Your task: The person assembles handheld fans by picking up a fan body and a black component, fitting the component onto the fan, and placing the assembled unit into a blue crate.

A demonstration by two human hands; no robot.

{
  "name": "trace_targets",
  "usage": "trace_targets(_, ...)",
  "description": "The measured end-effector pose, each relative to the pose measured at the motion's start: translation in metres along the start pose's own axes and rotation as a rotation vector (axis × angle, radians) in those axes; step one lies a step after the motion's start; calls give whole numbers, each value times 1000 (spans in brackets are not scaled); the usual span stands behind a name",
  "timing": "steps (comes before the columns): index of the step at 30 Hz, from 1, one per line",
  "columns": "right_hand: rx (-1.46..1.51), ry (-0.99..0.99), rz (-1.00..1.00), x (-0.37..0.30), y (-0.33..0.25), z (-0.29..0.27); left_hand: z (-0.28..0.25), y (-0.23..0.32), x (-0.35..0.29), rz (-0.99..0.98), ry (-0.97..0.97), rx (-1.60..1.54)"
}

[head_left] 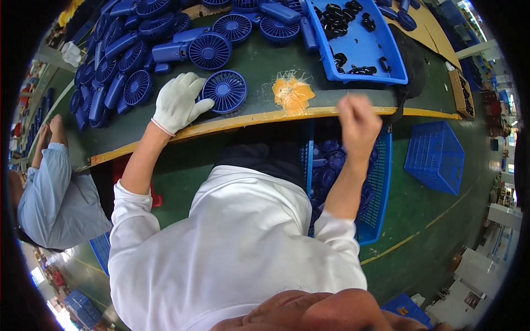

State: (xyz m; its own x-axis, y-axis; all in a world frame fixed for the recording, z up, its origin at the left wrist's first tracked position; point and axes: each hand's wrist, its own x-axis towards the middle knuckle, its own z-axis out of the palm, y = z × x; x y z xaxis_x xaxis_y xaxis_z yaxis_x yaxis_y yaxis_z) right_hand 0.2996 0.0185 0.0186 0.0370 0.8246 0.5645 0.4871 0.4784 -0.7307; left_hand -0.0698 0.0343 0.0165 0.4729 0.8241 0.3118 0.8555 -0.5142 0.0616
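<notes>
My left hand (pixel 179 102), in a white knitted glove, lies over the left side of a blue handheld fan (pixel 223 91) near the table's front edge. Its thumb touches the rim of the round grille, and the fan's handle is hidden beneath the glove. My bare right hand (pixel 358 118) is closed above the table edge, to the right of an orange-yellow patch (pixel 293 94) on the tabletop. Anything between its fingers is hidden. Beyond it sits a blue tray (pixel 367 80) with small glossy black parts (pixel 337 21).
Many blue fans (pixel 132 58) are heaped at the table's left and back. A blue crate (pixel 381 190) of fans stands below my right arm; another blue crate (pixel 436 154) is on the floor at right. A co-worker's sleeve (pixel 47 182) shows at left.
</notes>
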Motion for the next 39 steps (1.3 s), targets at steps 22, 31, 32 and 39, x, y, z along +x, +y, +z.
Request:
trace_targets(22,-1076,-339,-125,183,179,-50,-17,31,-39,-184,53,-88)
trace_targets(31,368,-24,42,76,-31,31,-8,24,-46,-106,129,-65)
trace_targets(32,325,-36,31,57,-55,37,-8,23,-44,-105,150,-54)
trace_targets(39,597,-79,100,-52,-113,87,-21,20,-46,-667,374,-449)
